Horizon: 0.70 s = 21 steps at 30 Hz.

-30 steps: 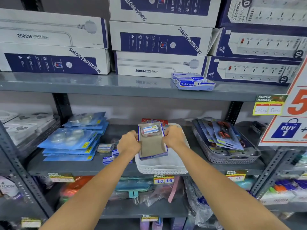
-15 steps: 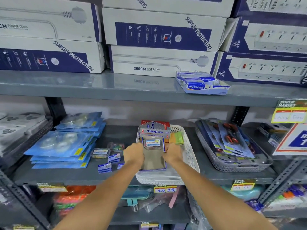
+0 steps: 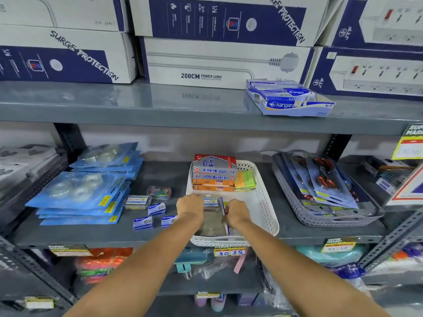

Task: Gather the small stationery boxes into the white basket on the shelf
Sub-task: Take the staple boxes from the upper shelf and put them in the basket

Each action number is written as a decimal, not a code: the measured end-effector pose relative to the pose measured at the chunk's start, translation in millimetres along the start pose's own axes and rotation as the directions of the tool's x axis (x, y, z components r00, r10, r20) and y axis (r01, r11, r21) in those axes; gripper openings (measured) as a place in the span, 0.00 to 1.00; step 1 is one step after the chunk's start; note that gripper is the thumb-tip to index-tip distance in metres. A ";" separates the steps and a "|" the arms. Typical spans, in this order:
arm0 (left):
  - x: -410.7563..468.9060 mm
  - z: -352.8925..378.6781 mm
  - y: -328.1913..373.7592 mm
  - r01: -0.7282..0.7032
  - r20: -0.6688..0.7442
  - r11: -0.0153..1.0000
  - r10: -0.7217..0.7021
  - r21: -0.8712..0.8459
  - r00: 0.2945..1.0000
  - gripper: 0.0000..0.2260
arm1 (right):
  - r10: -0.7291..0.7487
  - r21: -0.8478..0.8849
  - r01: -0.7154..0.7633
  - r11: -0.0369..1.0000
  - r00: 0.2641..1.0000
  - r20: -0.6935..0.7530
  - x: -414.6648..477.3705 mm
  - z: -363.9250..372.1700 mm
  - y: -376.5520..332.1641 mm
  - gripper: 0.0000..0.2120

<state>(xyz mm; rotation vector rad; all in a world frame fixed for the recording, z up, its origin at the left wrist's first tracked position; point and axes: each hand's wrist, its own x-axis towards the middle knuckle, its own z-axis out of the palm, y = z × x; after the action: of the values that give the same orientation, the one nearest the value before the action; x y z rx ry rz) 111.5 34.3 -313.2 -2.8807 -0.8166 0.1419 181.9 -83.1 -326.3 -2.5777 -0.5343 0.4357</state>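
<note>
A white perforated basket (image 3: 263, 202) stands on the middle shelf. Inside its near end lies a flat grey-brown carton (image 3: 212, 219) with a small labelled box at its top. My left hand (image 3: 190, 208) grips the carton's left edge and my right hand (image 3: 235, 212) grips its right edge. Stacked Softek and Trio boxes (image 3: 214, 176) and sticky notes (image 3: 246, 180) fill the basket's far end. Three small blue stationery boxes (image 3: 156, 209) lie loose on the shelf just left of the basket.
Blue tape packs (image 3: 80, 188) are piled at the left. A clear case of paper clips (image 3: 159, 192) and a clear labelled box (image 3: 137, 202) sit beside them. A grey basket of scissors (image 3: 320, 195) stands at the right. A Kangaro carton (image 3: 288, 99) rests on the upper shelf.
Both hands have lowered the flat carton from above the basket down into its near end. The view has moved closer to the shelf.
</note>
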 end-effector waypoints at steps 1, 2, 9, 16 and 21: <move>0.2 0.0 1.5 -0.003 0.001 1.000 0.003 0.009 1.000 0.12 | -0.002 -0.012 0.002 1.000 1.000 -0.003 0.2 0.7 0.1 0.13; 0.5 -0.1 2.5 -0.003 0.002 1.000 0.003 0.017 1.000 0.12 | -0.003 -0.024 0.003 1.000 1.000 -0.005 0.1 1.3 -0.2 0.13; -6.0 2.8 10.9 -0.040 -0.023 0.994 0.043 0.103 0.999 0.13 | 0.010 -0.027 -0.010 1.000 1.000 0.014 0.3 1.3 2.8 0.11; -19.4 -9.1 3.2 -0.037 -0.002 0.995 0.037 0.090 0.999 0.14 | 0.016 -0.038 -0.014 0.999 0.999 0.049 -2.8 -12.1 -0.3 0.16; -31.6 -43.5 1.0 -0.008 -0.038 0.999 0.010 0.049 0.999 0.11 | 0.007 -0.025 -0.007 1.000 1.000 0.014 -13.7 -37.1 -7.7 0.12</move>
<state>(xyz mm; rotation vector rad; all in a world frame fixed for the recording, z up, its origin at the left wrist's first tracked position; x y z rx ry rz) 90.8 11.9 -269.0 -2.8330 -0.7822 0.1055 182.1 -97.0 -288.4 -2.6029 -0.5389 0.4524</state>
